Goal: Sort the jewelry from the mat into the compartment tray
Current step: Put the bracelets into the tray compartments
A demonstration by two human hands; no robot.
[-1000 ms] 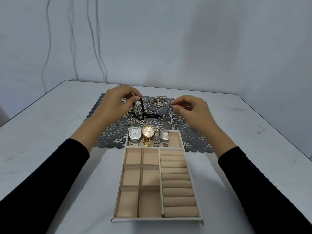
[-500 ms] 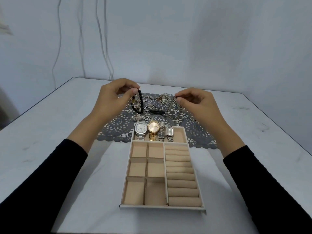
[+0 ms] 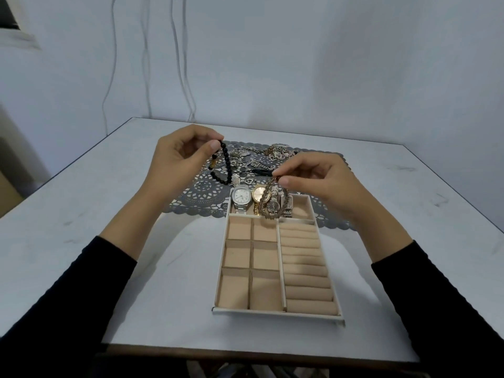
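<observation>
Left hand point(image 3: 182, 159) pinches black bead bracelet point(image 3: 227, 166) above the mat point(image 3: 201, 197), right hand point(image 3: 327, 184) pinches brown bracelet point(image 3: 266, 205) dangling over the tray point(image 3: 275, 313); both judged light, limp, best pinched at the strand's top.

1. The right hand point(image 3: 321, 181) has come back from the pile on the mat point(image 3: 201, 195) toward the tray point(image 3: 278, 315), and now pinches a metal bracelet point(image 3: 266, 203) whose loop hangs in front of the watches point(image 3: 241, 196).
2. The left hand point(image 3: 180, 156) has risen, so the bead bracelet point(image 3: 227, 166) it pinches now dangles freer over the mat.
</observation>
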